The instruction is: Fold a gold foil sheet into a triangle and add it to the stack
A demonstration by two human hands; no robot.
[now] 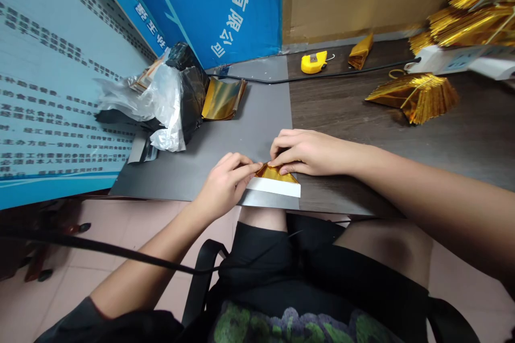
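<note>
A sheet of gold foil paper (277,174) lies near the table's front edge, partly folded, its upper part narrowing to a peak and a white strip showing along the bottom. At its left slope my left hand (229,178) grips the paper, fingers bent and the index finger reaching toward the peak. My right hand (301,153) is at the peak and right slope, with curled fingers and the thumb pressing on the foil. Both hands nearly meet at the top, and their fingertips hide part of the fold.
Behind my left hand are a stack of gold sheets (223,98) and a plastic bag (167,99). A yellow tape measure (314,62), a black cable (341,73) and a folded gold piece (360,52) lie at the back. Tied gold bundles (418,95) are at right.
</note>
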